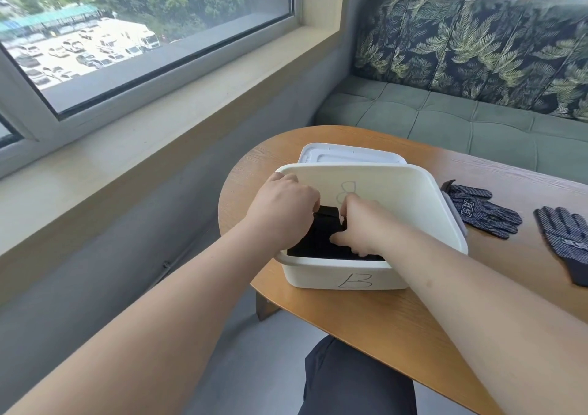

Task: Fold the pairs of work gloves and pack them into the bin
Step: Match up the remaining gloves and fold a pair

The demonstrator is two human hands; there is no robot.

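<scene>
Folded gloves (318, 238) sit in the bin (334, 276) near its left wall, left hand (283, 210) and right hand (361, 226) gripping them.

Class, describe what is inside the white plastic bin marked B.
Dark folded fabric gloves lie in the white plastic bin, gripped by the left hand and right hand. The hands and near wall hide the floor and how many pairs.

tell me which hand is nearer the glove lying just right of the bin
Right. The right hand, gripping the folded gloves in the bin, is on the side toward the glove; the left hand grips them further left.
</scene>
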